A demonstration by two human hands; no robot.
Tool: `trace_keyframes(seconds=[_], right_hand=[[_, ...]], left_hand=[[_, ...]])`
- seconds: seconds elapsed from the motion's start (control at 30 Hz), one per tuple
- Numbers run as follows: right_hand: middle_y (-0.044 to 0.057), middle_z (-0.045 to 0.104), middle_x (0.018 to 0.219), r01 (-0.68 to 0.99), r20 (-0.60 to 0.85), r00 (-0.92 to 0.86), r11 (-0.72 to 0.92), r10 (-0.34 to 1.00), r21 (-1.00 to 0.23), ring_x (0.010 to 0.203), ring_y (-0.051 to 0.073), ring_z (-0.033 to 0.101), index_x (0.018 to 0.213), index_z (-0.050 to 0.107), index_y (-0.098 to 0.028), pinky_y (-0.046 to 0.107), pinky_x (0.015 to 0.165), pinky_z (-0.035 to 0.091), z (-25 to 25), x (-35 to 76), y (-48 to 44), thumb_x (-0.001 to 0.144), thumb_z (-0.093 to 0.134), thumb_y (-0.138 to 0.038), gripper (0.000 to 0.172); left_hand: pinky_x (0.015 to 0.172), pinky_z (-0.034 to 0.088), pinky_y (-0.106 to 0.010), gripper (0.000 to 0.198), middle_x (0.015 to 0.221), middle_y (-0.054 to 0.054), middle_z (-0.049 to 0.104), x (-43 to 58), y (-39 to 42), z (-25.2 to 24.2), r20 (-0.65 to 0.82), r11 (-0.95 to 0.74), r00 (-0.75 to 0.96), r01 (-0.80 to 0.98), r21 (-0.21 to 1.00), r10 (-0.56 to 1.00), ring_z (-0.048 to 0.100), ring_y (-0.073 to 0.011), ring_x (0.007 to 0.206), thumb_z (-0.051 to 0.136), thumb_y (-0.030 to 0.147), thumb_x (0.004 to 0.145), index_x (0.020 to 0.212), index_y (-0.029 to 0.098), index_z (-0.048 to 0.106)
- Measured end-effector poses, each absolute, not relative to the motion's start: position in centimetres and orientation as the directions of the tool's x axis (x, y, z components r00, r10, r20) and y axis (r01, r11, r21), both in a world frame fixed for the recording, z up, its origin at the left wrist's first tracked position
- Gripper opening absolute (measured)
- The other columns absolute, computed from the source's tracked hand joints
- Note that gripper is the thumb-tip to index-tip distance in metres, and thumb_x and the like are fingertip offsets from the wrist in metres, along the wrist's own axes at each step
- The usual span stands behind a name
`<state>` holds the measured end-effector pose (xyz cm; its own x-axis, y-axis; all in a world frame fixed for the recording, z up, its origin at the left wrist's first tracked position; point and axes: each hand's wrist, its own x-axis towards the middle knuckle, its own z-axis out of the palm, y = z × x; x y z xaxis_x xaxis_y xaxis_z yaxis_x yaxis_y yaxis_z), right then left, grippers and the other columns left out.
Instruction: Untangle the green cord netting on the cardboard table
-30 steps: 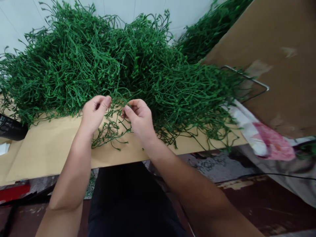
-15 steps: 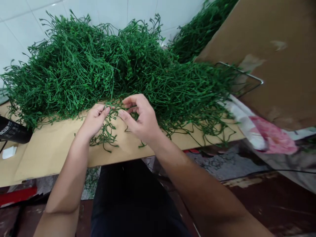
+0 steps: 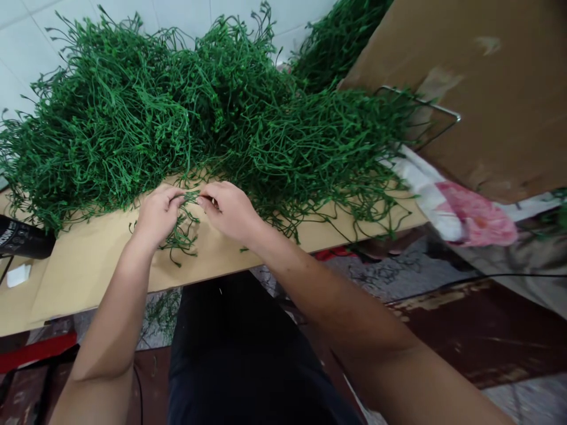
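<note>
Close together over the cardboard sheet (image 3: 101, 260), both hands pinch the same small bunch of green stems (image 3: 192, 196). My left hand (image 3: 158, 213) is closed on its left end, thumb against the fingers. On the other end, the fingertips of my right hand (image 3: 228, 209) are pressed together. More thin green sprigs (image 3: 181, 236) hang or lie just below my left hand. Behind both hands rises a large tangled heap of green stems with small budded tips (image 3: 146, 112); whether they are real or artificial I cannot tell.
A black cylinder (image 3: 24, 237) lies at the left, near a small white piece (image 3: 18, 275). At the right leans a brown cardboard panel (image 3: 500, 100) with a bent metal wire (image 3: 443, 112) before it. Pink-and-white cloth (image 3: 478, 215) hangs by the sheet's right end.
My right hand has moved left and its spread fingers have closed on the stems beside my left hand. The whole view has shifted slightly.
</note>
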<state>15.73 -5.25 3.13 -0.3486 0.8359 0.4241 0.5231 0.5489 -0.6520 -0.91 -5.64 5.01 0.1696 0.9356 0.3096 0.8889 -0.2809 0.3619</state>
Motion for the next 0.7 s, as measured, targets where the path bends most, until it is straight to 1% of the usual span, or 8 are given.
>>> trace_keyframes(seconds=[0.1, 0.17, 0.23, 0.3, 0.37, 0.43, 0.53, 0.7], right_hand=[[0.004, 0.053, 0.075, 0.522, 0.436, -0.326, 0.544, 0.839, -0.657, 0.076, 0.015, 0.044, 0.068, 0.047, -0.018, 0.028, 0.074, 0.033, 3.2, 15.6, -5.1, 0.084, 0.040, -0.018, 0.017], [0.004, 0.052, 0.076, 0.530, 0.410, -0.294, 0.504, 0.863, -0.682, 0.076, 0.015, 0.044, 0.069, 0.044, -0.018, 0.028, 0.074, 0.033, 3.2, 15.5, -5.0, 0.084, 0.039, -0.016, 0.016], [0.004, 0.050, 0.075, 0.524, 0.349, -0.290, 0.453, 0.891, -0.721, 0.074, 0.014, 0.043, 0.069, 0.040, -0.019, 0.028, 0.071, 0.032, 3.0, 15.3, -5.0, 0.085, 0.037, -0.017, 0.016], [0.002, 0.047, 0.072, 0.503, 0.276, -0.322, 0.410, 0.906, -0.761, 0.068, 0.013, 0.041, 0.069, 0.037, -0.019, 0.027, 0.066, 0.031, 2.9, 15.2, -5.0, 0.086, 0.035, -0.019, 0.018], [0.000, 0.045, 0.068, 0.476, 0.229, -0.360, 0.389, 0.904, -0.788, 0.063, 0.011, 0.038, 0.068, 0.036, -0.020, 0.026, 0.062, 0.029, 2.7, 15.2, -5.2, 0.087, 0.036, -0.022, 0.018], [-0.002, 0.042, 0.064, 0.459, 0.206, -0.389, 0.383, 0.898, -0.801, 0.061, 0.011, 0.036, 0.068, 0.036, -0.020, 0.026, 0.061, 0.028, 2.6, 15.1, -5.4, 0.086, 0.039, -0.023, 0.019], [-0.003, 0.038, 0.061, 0.446, 0.183, -0.421, 0.378, 0.888, -0.811, 0.060, 0.010, 0.035, 0.064, 0.034, -0.020, 0.026, 0.059, 0.026, 2.5, 15.2, -5.7, 0.086, 0.039, -0.023, 0.023], [-0.004, 0.034, 0.059, 0.446, 0.129, -0.451, 0.348, 0.883, -0.824, 0.056, 0.009, 0.031, 0.061, 0.029, -0.020, 0.026, 0.056, 0.023, 2.1, 15.1, -6.3, 0.086, 0.039, -0.024, 0.028]], left_hand=[[0.073, 0.042, -0.028, 0.028, 0.084, -0.004, 0.068, -0.9, -5.4, 4.8, 0.236, -0.253, 0.163, 0.867, 0.429, 0.958, 0.059, -0.0165, 0.079, 0.042, 0.027, 0.083, 0.093, 0.018, 0.066], [0.071, 0.041, -0.028, 0.027, 0.082, -0.004, 0.069, -0.8, -5.3, 4.7, 0.231, -0.247, 0.159, 0.869, 0.428, 0.960, 0.060, -0.0168, 0.078, 0.043, 0.029, 0.083, 0.093, 0.018, 0.065], [0.073, 0.041, -0.029, 0.027, 0.087, -0.006, 0.070, -0.7, -5.2, 4.6, 0.267, -0.264, 0.175, 0.901, 0.346, 0.948, 0.060, -0.0181, 0.082, 0.042, 0.030, 0.083, 0.095, 0.019, 0.065], [0.077, 0.039, -0.032, 0.029, 0.094, -0.008, 0.069, -0.7, -5.1, 4.6, 0.291, -0.269, 0.204, 0.942, 0.202, 0.934, 0.060, -0.0204, 0.090, 0.040, 0.028, 0.085, 0.096, 0.020, 0.064], [0.080, 0.038, -0.035, 0.031, 0.097, -0.009, 0.068, -1.0, -5.1, 4.4, 0.281, -0.255, 0.228, 0.965, 0.061, 0.932, 0.059, -0.0225, 0.095, 0.036, 0.025, 0.086, 0.096, 0.020, 0.064], [0.081, 0.037, -0.037, 0.032, 0.098, -0.010, 0.068, -1.4, -4.9, 4.1, 0.258, -0.232, 0.233, 0.972, -0.033, 0.938, 0.058, -0.0240, 0.097, 0.033, 0.022, 0.085, 0.094, 0.020, 0.063], [0.081, 0.036, -0.038, 0.032, 0.100, -0.011, 0.067, -2.1, -4.4, 3.3, 0.230, -0.201, 0.214, 0.976, -0.080, 0.950, 0.057, -0.0250, 0.097, 0.032, 0.020, 0.084, 0.094, 0.020, 0.062], [0.078, 0.039, -0.036, 0.031, 0.097, -0.012, 0.068, -2.0, -3.8, 2.2, 0.147, -0.199, 0.206, 0.978, -0.062, 0.967, 0.059, -0.0252, 0.094, 0.034, 0.020, 0.083, 0.093, 0.019, 0.063]])
